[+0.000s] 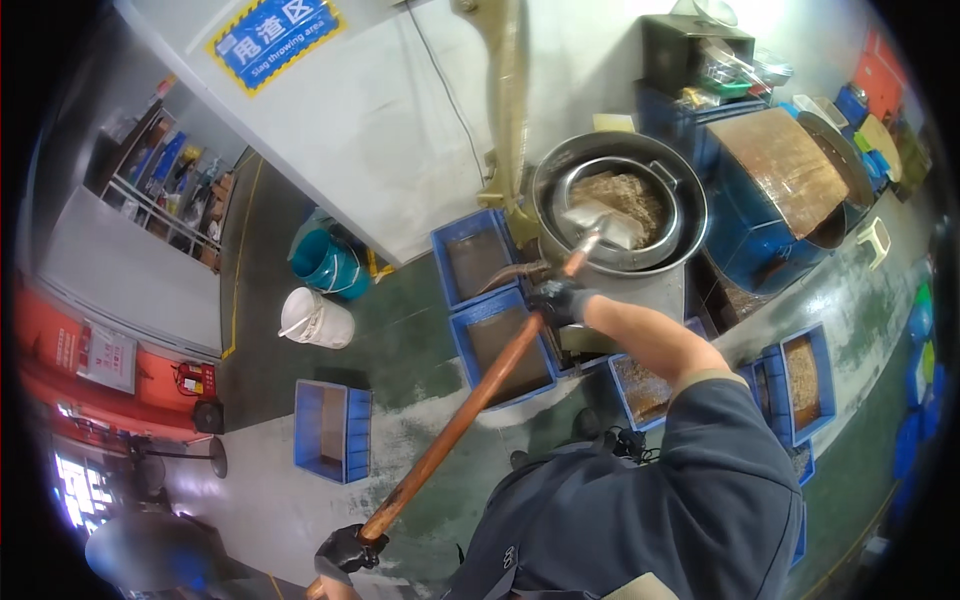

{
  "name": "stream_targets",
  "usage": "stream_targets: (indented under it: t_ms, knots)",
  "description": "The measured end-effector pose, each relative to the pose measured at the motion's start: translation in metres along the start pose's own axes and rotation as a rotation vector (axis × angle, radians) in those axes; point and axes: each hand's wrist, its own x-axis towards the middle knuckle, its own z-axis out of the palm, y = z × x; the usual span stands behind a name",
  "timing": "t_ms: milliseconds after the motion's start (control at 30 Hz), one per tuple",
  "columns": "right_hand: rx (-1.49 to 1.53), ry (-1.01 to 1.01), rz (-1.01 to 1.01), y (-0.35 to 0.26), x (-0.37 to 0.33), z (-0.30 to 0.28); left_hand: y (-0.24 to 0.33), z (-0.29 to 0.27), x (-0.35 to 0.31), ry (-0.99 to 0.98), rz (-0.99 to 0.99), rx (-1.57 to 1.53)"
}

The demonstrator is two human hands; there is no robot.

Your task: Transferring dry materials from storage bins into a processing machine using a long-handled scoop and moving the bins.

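A long-handled shovel [470,405] slants from the lower left up to a round metal drum [690,200]. My right hand [560,300], in a black glove, is wrapped round the wooden shaft near the blade. Lower down, my left hand [350,550], gloved in black too, grips the shaft close to its end. The pale shovel blade [625,228] lies inside the inner metal basket [570,185] of the drum, over brownish loose material [622,190]. Whether the blade touches that material I cannot tell.
Two blue crates [470,225] stand left of the drum, and another blue crate [358,435] sits farther left. A white bucket [318,318] and a teal bucket [325,262] are by the wall. Right of the drum is a large blue bin [745,230]; filled blue crates [825,400] stand near my right side.
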Motion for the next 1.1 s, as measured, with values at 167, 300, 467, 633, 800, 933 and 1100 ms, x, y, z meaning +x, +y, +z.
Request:
stream_targets:
  t_ms: [167,300,467,633,800,933,1100]
  knots:
    - [0.061,0.203,-0.138,0.027,0.045,0.024,0.018,-0.041,-0.039,0.044,0.109,-0.176]
    - [0.128,-0.009,-0.086,-0.03,0.019,-0.052,-0.006,-0.069,-0.107,0.04,0.018,-0.265]
    - [0.081,0.173,-0.34,0.058,-0.002,0.008,0.1,-0.013,-0.12,0.187,0.085,-0.067]
    - [0.055,-0.03,-0.263,0.039,0.008,-0.002,0.109,-0.008,-0.134,0.249,0.02,0.371]
    - [0.103,0.063,-0.223,0.005,-0.007,-0.06,-0.004,-0.06,-0.13,-0.626,0.449,-0.417]
    - [0.324,0.09,-0.033,0.103,-0.015,-0.023,0.114,0.042,-0.12,0.419,0.27,0.226]
    - [-0.126,-0.108,-0.106,0.15,0.006,0.029,0.156,0.087,-0.057,0.519,0.317,0.641]
